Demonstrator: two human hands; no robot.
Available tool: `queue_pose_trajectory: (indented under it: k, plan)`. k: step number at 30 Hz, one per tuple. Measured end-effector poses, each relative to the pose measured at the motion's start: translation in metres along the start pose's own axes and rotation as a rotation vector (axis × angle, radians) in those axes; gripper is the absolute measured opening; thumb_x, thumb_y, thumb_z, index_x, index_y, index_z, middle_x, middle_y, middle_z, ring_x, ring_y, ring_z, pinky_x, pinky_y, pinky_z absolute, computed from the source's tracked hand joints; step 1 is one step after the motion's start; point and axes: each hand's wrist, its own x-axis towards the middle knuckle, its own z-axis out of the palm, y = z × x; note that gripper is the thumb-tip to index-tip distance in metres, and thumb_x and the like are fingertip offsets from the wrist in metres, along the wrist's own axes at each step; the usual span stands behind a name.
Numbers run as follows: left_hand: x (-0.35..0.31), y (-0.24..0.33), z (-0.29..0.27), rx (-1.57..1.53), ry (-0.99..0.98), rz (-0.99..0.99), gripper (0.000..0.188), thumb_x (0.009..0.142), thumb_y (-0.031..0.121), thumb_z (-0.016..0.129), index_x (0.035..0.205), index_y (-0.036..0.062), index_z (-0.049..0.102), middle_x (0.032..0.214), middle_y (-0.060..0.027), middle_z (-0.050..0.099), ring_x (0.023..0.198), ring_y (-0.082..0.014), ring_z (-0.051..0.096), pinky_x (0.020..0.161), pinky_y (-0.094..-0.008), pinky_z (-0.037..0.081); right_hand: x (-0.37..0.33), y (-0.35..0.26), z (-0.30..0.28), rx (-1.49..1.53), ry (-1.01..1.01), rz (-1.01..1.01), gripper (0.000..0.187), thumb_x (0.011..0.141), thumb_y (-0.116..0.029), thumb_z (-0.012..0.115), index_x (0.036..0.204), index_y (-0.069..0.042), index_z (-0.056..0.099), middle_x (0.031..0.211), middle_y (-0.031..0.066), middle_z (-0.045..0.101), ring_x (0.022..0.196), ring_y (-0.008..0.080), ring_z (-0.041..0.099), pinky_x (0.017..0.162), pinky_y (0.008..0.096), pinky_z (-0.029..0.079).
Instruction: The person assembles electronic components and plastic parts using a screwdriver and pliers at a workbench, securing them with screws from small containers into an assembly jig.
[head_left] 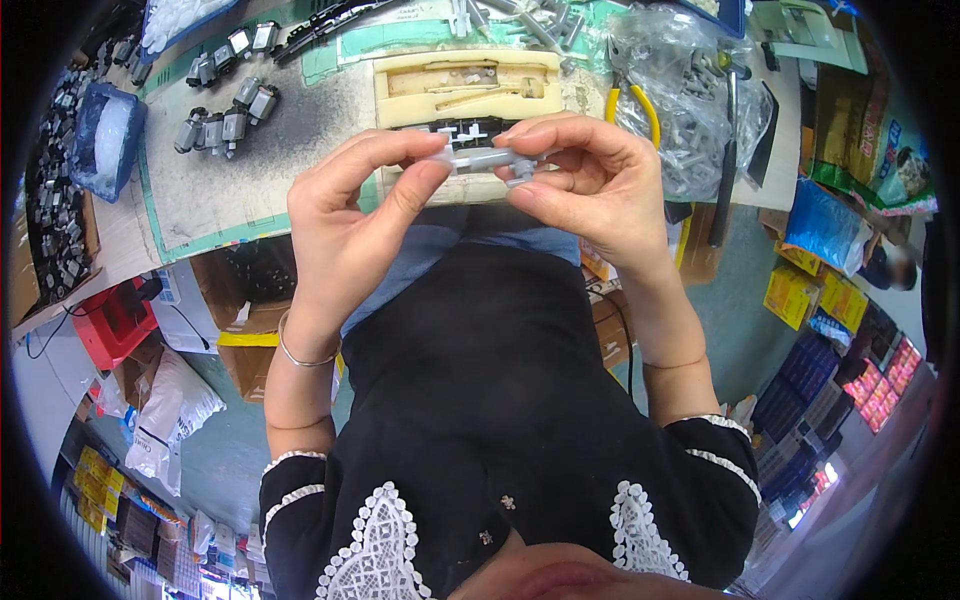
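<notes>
In front of me, over the table's near edge, a grey plastic tube-shaped part (pixel 484 159) is held level between both hands. My left hand (pixel 365 190) pinches its left end between thumb and forefinger, where a small whitish piece (pixel 444 154) shows at the fingertips. My right hand (pixel 598 182) is closed around the right end, where a short grey stub (pixel 520 172) points down between thumb and fingers. Just behind the fingers lies a black part with white pieces (pixel 468 132), partly hidden by my hands. Beyond it is a cream-coloured fixture block (pixel 470 62) with hollowed slots.
Yellow-handled pliers (pixel 648 112) and a clear bag of grey parts (pixel 672 125) lie to the right, beside a long black-handled tool (pixel 728 165). Several small motors (pixel 233 124) stand at the left, near a blue tray (pixel 128 160). Grey tubes (pixel 535 25) lie at the back.
</notes>
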Motion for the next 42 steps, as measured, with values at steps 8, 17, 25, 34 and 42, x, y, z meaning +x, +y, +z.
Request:
queue_pose_trajectory:
  k: [8, 17, 25, 34, 42]
  plan:
    - [0.004, -0.016, 0.009, 0.411, 0.029, 0.292, 0.031, 0.069, 0.004, 0.073, 0.099, 0.0032, 0.066, 0.095, -0.0086, 0.065, 0.084, -0.0230, 0.061, 0.074, -0.0316, 0.046, -0.004, 0.012, -0.032, -0.833, 0.066, -0.474, 0.024, 0.064, -0.003, 0.077, 0.086, -0.003, 0.068, 0.091, 0.0090, 0.067, 0.083, 0.0187, 0.063, 0.072, 0.0283, 0.050]
    - [-0.005, -0.040, 0.022, 0.814, 0.011, 0.530, 0.025, 0.069, 0.008, 0.070, 0.094, 0.0073, 0.066, 0.098, -0.0017, 0.063, 0.089, -0.0179, 0.059, 0.082, -0.0326, 0.038, 0.016, 0.027, -0.053, -1.073, -0.052, -0.593, 0.027, 0.061, -0.010, 0.080, 0.086, -0.008, 0.069, 0.091, 0.0021, 0.068, 0.083, 0.0201, 0.056, 0.077, 0.0298, 0.045]
    - [-0.005, -0.043, 0.029, 0.885, 0.059, 0.513, 0.031, 0.068, 0.013, 0.072, 0.099, 0.0125, 0.067, 0.097, -0.0004, 0.059, 0.086, -0.0147, 0.057, 0.075, -0.0296, 0.035, 0.025, 0.026, -0.060, -1.127, -0.146, -0.583, 0.024, 0.064, -0.016, 0.077, 0.087, -0.011, 0.070, 0.091, 0.0000, 0.069, 0.087, 0.0196, 0.057, 0.080, 0.0318, 0.041]
    - [-0.006, -0.048, 0.032, 0.940, 0.086, 0.549, 0.031, 0.068, 0.018, 0.071, 0.099, 0.0147, 0.068, 0.093, 0.0003, 0.055, 0.085, -0.0144, 0.057, 0.073, -0.0293, 0.034, 0.024, 0.018, -0.052, -1.231, -0.115, -0.619, 0.021, 0.066, -0.023, 0.076, 0.084, -0.014, 0.071, 0.090, -0.0030, 0.067, 0.092, 0.0179, 0.056, 0.086, 0.0343, 0.034]
    - [-0.002, -0.046, 0.030, 0.896, 0.066, 0.548, 0.029, 0.070, 0.020, 0.071, 0.099, 0.0147, 0.068, 0.098, -0.0013, 0.057, 0.086, -0.0159, 0.056, 0.075, -0.0299, 0.034, 0.011, 0.028, -0.057, -1.381, 0.077, -0.671, 0.020, 0.069, -0.022, 0.076, 0.086, -0.016, 0.069, 0.093, -0.0028, 0.064, 0.092, 0.0173, 0.055, 0.086, 0.0343, 0.030]
